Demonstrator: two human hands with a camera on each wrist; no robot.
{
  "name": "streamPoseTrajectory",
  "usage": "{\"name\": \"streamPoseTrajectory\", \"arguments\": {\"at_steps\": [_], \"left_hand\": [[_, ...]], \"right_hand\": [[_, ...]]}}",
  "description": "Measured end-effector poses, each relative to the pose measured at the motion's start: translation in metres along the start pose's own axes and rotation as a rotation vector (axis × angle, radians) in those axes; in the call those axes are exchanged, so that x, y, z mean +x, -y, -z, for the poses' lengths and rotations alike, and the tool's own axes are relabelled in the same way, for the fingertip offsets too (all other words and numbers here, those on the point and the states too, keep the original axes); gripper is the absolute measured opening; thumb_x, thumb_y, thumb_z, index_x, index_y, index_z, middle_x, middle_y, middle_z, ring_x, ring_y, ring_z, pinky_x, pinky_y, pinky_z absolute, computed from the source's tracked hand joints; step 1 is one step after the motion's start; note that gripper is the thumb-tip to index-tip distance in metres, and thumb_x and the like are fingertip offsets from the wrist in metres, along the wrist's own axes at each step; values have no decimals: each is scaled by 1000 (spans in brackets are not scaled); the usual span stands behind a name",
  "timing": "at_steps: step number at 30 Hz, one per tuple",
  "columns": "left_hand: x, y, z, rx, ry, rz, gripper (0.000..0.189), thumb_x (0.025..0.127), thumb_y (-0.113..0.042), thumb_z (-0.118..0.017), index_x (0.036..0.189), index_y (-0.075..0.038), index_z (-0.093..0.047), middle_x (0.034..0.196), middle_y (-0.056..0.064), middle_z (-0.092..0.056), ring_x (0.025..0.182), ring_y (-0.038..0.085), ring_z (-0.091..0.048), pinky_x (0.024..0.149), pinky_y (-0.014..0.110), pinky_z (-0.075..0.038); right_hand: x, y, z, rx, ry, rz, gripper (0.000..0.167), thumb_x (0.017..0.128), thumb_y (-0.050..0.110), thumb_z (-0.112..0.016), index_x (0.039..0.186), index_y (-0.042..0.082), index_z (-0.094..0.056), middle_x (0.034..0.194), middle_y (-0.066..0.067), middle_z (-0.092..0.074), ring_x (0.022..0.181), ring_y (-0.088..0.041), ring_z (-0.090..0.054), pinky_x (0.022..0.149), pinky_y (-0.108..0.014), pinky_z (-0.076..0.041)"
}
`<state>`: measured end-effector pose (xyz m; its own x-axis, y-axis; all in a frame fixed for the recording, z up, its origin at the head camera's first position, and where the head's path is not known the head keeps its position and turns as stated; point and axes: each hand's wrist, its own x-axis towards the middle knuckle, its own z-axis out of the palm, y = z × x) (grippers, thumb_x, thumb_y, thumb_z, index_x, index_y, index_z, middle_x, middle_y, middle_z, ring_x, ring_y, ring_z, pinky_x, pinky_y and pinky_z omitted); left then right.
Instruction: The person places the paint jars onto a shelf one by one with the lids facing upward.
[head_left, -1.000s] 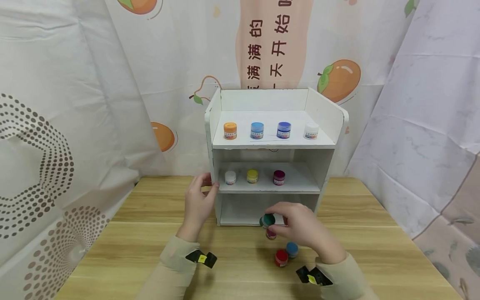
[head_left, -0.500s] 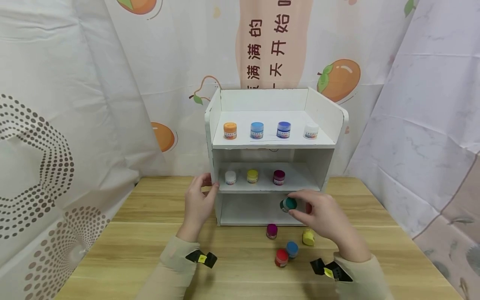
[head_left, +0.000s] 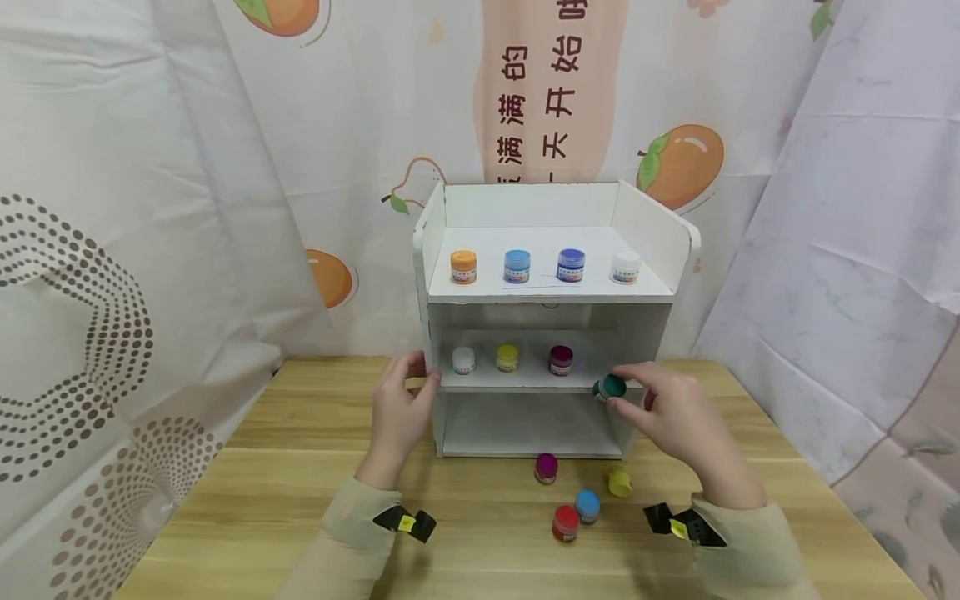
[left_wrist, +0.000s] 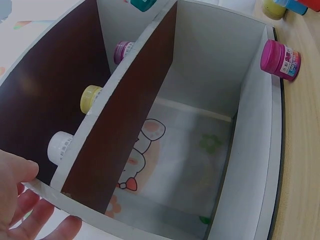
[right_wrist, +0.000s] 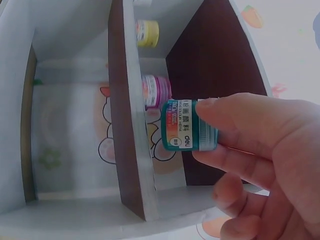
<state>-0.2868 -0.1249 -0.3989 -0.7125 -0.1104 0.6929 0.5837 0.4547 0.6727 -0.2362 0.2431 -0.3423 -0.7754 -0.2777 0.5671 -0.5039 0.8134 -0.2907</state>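
Head view: holding the dark green paint jar (head_left: 610, 387) tilted between thumb and fingers of the right hand (head_left: 678, 412), at the right end of the middle shelf (head_left: 525, 385); cannot tell whether touching the board. With the left hand (head_left: 401, 404), gripping the front edge of the left panel (head_left: 424, 321) of the white shelf unit (head_left: 528, 204). Lined up above, left to right: orange jar (head_left: 463, 267), light blue jar (head_left: 517, 266), dark blue jar (head_left: 571, 265), top-shelf white jar (head_left: 626, 267). Lined up on the middle shelf: middle-shelf white jar (head_left: 463, 361), yellow jar (head_left: 507, 358), purple-red jar (head_left: 560, 361). Grouped on the desk (head_left: 315, 467), before the unit: magenta jar (head_left: 546, 468), tilted yellow pot (head_left: 620, 482), and, close together, blue pot (head_left: 587, 506) and red pot (head_left: 566, 523).

Left wrist view: straddling the panel edge, left thumb inside and fingers outside. Showing at the top border, only part of the dark green paint jar. Just outside the base board, magenta jar.

Right wrist view: pinching the dark green paint jar by its lid, colourful label facing the camera, near the purple-red jar; remaining fingers curled.
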Motion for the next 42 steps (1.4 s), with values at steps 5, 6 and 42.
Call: {"name": "streamPoseTrajectory", "arguments": {"at_steps": [5, 6, 42], "left_hand": [[1, 0, 2, -5, -3, 0, 27, 92, -5, -74, 117, 1, -66, 106, 10, -65, 99, 24, -67, 72, 32, -60], [1, 0, 2, -4, -2, 0, 27, 92, -5, -74, 117, 1, -66, 106, 10, -65, 99, 24, -67, 72, 32, -60], [3, 2, 2, -15, 20, -7, 27, 91, -5, -75, 116, 2, -65, 103, 10, -64, 98, 23, -67, 71, 31, -60]], "right_hand": [[15, -3, 6, -62, 39, 6, 34, 88, 17, -80, 119, 5, -73, 108, -12, -72, 61, -13, -56, 53, -33, -49], [18, -3, 7, -75, 47, 10, 34, 88, 17, -79, 119, 4, -73, 109, -13, -72, 65, -17, -61, 57, -37, -52], [74, 2, 6, -220, 343, -130, 34, 91, 6, -70, 124, -2, -70, 110, -22, -71, 84, -29, -64, 76, -55, -53]]}}
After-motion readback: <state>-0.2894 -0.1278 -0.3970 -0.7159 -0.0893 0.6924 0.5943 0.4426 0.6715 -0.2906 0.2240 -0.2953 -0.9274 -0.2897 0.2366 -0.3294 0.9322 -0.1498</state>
